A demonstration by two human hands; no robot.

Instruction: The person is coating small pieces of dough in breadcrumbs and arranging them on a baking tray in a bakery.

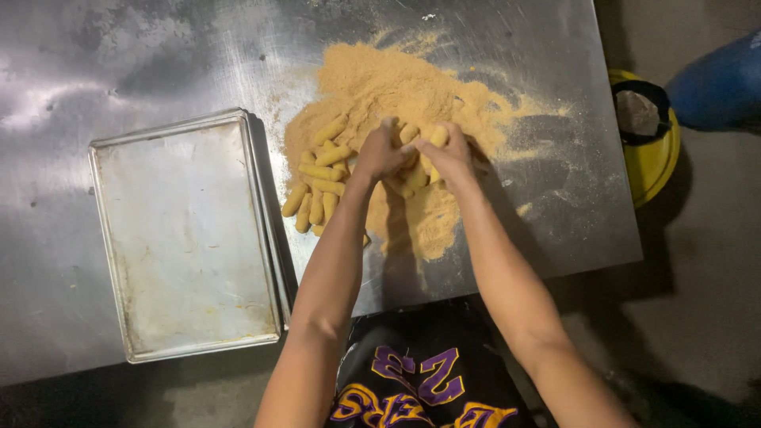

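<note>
Both hands, left hand (pixel 379 153) and right hand (pixel 449 155), close together around several breaded sticks (pixel 416 158) above the crumb pile (pixel 396 87) on the steel counter (pixel 119 55), more sticks (pixel 317 190) lying just left, beside an empty tray (pixel 186 238).

The left hand (pixel 379 152) and right hand (pixel 450 154) cover some crumbed sticks (pixel 321 190) between them, the steel worktop (pixel 119 63) runs off the top and left edges, and a blue shape (pixel 717 79) is cut off at right.
</note>
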